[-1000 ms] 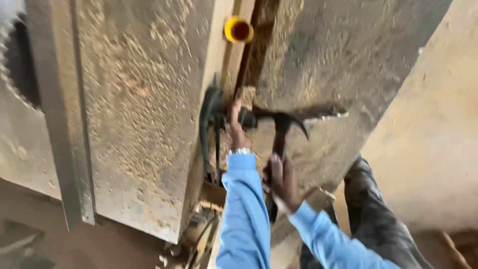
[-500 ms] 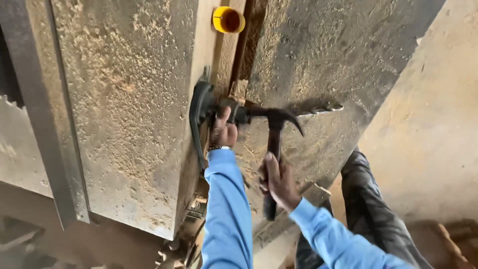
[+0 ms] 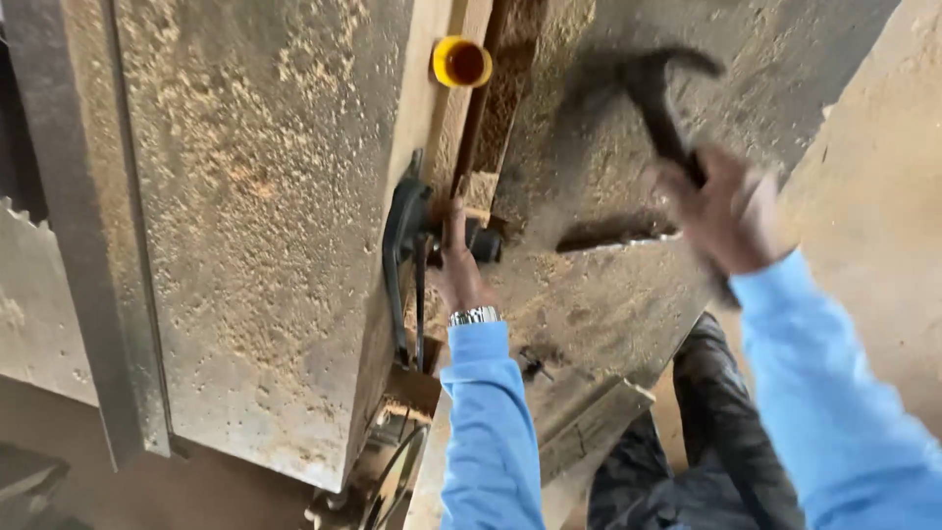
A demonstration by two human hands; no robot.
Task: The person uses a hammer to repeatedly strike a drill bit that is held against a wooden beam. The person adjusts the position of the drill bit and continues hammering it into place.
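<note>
Left hand (image 3: 459, 270) stretched forward on a straight blue-sleeved arm, fingers curled in a closed grip, watch at the wrist; right hand (image 3: 728, 214) raised higher, blurred, fist clenched, forearm angled down to the right

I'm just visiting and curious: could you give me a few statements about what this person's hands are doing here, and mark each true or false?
1. The right hand holds a hammer. True.
2. The hammer head rests on the black fitting. False: it is raised, away from the fitting.
3. The left hand is at the black fitting. True.
4. The yellow cap sits below the left hand. False: it appears above it in the picture.
5. The left wrist wears a metal watch. True.
</note>
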